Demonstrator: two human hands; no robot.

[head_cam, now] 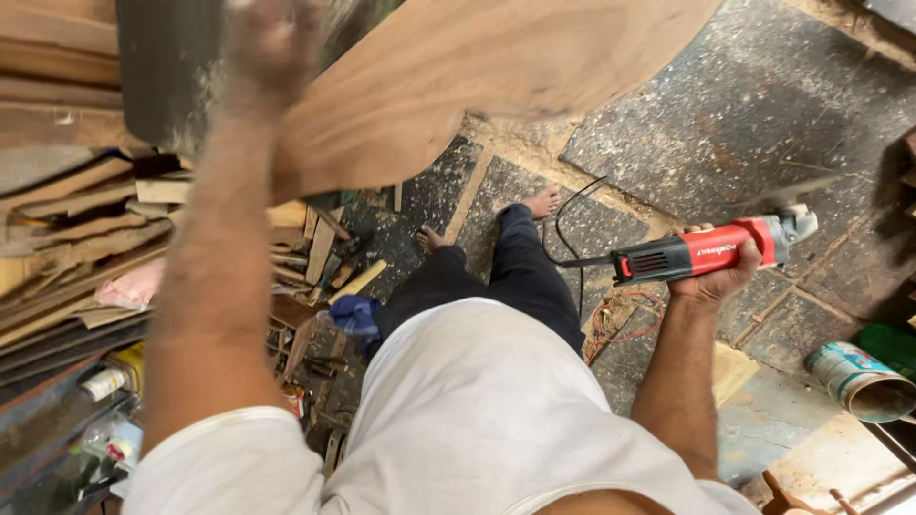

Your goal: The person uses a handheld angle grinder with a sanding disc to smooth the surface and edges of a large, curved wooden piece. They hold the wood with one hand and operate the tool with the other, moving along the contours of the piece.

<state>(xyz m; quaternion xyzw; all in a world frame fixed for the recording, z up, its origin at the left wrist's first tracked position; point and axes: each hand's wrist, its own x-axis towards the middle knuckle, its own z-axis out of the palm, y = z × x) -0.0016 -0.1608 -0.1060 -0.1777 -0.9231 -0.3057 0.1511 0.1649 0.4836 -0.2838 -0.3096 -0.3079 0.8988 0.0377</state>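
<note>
Best to keep the red angle grinder (711, 253) held low and away from the body, disc end pointing outward past the bare feet (542, 202), black cord (572, 238) trailing clear of the legs. Right hand (714, 278) clamped round the grinder's red body, out to the right above the dark stone floor (763, 105). Left hand (272, 43) raised at the top left against the edge of a large curved plywood sheet (496, 67); too blurred to tell whether open or gripping. Worth steadying that sheet firmly before bringing the disc near, and watching the sawdust underfoot for slipping.

Lower right: a paint can (859, 380) lying on its side, pale body with a blue-green band, open mouth showing tan. Beside it, a green container (889, 343) partly cut off by the frame edge. Lower left, on a cluttered shelf (38, 420): a small white tube-shaped bottle (103, 383) with a red mark, near a yellow package (132, 362). Stacked timber offcuts (76, 248) above.
</note>
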